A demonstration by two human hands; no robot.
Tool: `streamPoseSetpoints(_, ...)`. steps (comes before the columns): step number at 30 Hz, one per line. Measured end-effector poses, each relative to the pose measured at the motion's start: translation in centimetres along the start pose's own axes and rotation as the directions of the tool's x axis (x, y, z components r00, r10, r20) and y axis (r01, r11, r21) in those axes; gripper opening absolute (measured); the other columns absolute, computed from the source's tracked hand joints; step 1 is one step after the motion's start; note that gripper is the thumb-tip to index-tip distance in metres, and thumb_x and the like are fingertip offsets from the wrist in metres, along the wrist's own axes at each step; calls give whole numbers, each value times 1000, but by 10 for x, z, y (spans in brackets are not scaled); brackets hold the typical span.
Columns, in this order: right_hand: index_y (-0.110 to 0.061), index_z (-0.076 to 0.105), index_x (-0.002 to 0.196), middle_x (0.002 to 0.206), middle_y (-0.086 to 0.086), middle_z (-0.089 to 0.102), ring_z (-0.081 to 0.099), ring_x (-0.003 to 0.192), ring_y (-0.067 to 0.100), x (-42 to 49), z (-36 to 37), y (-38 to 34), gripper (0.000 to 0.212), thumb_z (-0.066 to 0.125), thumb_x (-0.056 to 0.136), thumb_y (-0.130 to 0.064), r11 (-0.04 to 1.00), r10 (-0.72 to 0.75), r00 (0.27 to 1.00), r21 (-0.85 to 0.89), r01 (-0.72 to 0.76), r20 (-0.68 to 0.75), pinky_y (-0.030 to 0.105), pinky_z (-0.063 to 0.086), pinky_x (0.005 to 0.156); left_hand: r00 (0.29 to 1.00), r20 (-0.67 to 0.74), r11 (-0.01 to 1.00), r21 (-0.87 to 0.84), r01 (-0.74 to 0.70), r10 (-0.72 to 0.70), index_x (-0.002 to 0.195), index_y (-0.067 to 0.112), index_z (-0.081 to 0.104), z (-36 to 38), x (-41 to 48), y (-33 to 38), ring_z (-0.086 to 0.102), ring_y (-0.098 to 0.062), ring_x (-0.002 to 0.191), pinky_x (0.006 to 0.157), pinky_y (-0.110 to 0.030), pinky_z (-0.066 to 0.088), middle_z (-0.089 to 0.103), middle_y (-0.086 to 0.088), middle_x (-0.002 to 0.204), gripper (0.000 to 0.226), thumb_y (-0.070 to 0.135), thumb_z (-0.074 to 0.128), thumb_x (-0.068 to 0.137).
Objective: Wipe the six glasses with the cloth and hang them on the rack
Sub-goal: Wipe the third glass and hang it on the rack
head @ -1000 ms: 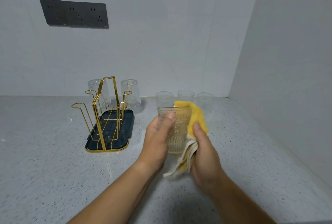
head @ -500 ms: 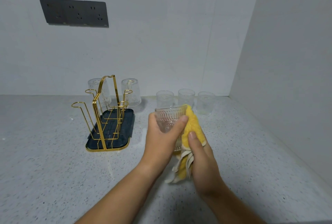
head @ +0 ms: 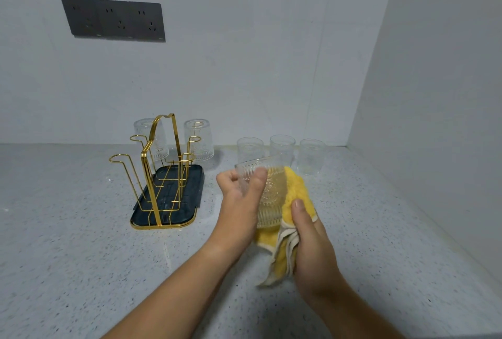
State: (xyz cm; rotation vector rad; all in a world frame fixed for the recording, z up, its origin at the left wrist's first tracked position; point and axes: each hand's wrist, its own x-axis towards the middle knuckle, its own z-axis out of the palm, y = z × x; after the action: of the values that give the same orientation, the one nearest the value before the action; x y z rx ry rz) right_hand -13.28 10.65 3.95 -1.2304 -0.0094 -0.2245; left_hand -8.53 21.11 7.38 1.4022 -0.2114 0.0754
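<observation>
My left hand (head: 240, 200) grips a ribbed clear glass (head: 271, 194) above the counter, mouth up and slightly tilted. My right hand (head: 309, 243) holds a yellow cloth (head: 294, 189) wrapped against the glass's right side, thumb on top of the cloth. The gold wire rack (head: 160, 164) on its dark tray (head: 195, 194) stands to the left. Two glasses hang upside down on its far pegs, one on the left (head: 142, 132) and one on the right (head: 199, 139). Three upright glasses stand in a row behind my hands: left (head: 248, 147), middle (head: 282, 145), right (head: 311, 156).
The speckled grey counter (head: 68, 243) runs to a white back wall and a white side wall (head: 434, 121) on the right. A dark socket panel (head: 112, 19) is on the back wall above the rack.
My left hand has shifted its hold on the glass, thumb now across its upper front. The cloth has slid round the glass's right side, and both hands sit slightly lower.
</observation>
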Motion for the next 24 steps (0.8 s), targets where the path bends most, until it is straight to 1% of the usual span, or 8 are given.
streamPoseSetpoints(3, -25, 63, 131, 112, -12, 78, 74, 103, 5, 7, -2, -8, 35, 46, 103, -35, 996, -36, 999, -80, 36, -5, 24, 57, 86, 998, 4, 998, 36, -57, 57, 119, 17, 44, 5, -5, 0, 60, 18, 85, 77, -10, 46, 61, 8, 107, 55, 59, 53, 85)
streamPoseSetpoints(5, -28, 64, 129, 111, -19, 77, 72, 104, -1, 10, -2, -13, 31, 44, 105, -31, 995, -39, 999, -91, 41, 21, 19, 57, 86, 997, -2, 997, 4, -82, 82, 123, 20, 49, 8, -6, 2, 65, 10, 100, 84, -16, 51, 69, 10, 113, 51, 51, 66, 86)
streamPoseSetpoints(7, -26, 66, 121, 107, -20, 78, 72, 102, -3, 13, -1, -19, 26, 47, 104, -30, 997, -39, 999, -60, 41, 27, 15, 57, 83, 995, -40, 994, -43, -97, 95, 124, 21, 53, 8, -3, 5, 70, 2, 104, 83, -16, 54, 73, 10, 114, 45, 36, 75, 88)
streamPoseSetpoints(11, -11, 64, 135, 131, 10, 71, 66, 124, 26, 24, 3, -34, 51, 56, 97, -45, 992, -2, 1000, 127, -2, 29, 49, 45, 112, 995, 17, 994, -45, -99, 100, 123, 17, 60, 9, -1, 6, 73, -13, 107, 92, -33, 59, 76, 1, 114, 39, 27, 78, 91)
streamPoseSetpoints(15, -4, 65, 130, 126, 18, 72, 68, 120, 32, 30, 1, -37, 57, 45, 93, -44, 956, 31, 996, 289, -53, 82, 46, 55, 100, 993, 50, 991, -93, -99, 103, 120, 12, 66, 11, 0, 5, 75, -22, 106, 92, -36, 60, 78, -6, 112, 40, 29, 76, 85)
streamPoseSetpoints(19, -8, 64, 133, 129, 17, 71, 67, 121, 32, 12, -3, -10, 54, 46, 93, -40, 929, 130, 982, 330, -168, 134, 52, 45, 108, 996, 52, 980, -189, -67, 78, 111, 4, 70, 3, 9, 9, 75, -23, 93, 78, -32, 61, 78, -16, 103, 41, 33, 77, 82)
streamPoseSetpoints(21, -9, 64, 133, 130, 16, 70, 67, 121, 32, 8, -8, -2, 53, 48, 92, -40, 927, 150, 981, 329, -182, 121, 53, 44, 110, 995, 51, 980, -182, -80, 91, 117, -2, 64, 2, 10, 9, 74, -22, 92, 77, -31, 61, 76, -21, 106, 50, 34, 79, 86)
streamPoseSetpoints(24, -11, 65, 134, 132, 16, 69, 66, 124, 34, 13, -13, -5, 57, 59, 89, -46, 957, 94, 990, 266, -119, 103, 57, 42, 113, 996, 16, 992, -95, -83, 85, 122, 1, 51, 5, 9, 7, 74, -14, 84, 71, -26, 60, 74, -9, 94, 63, 50, 73, 87)
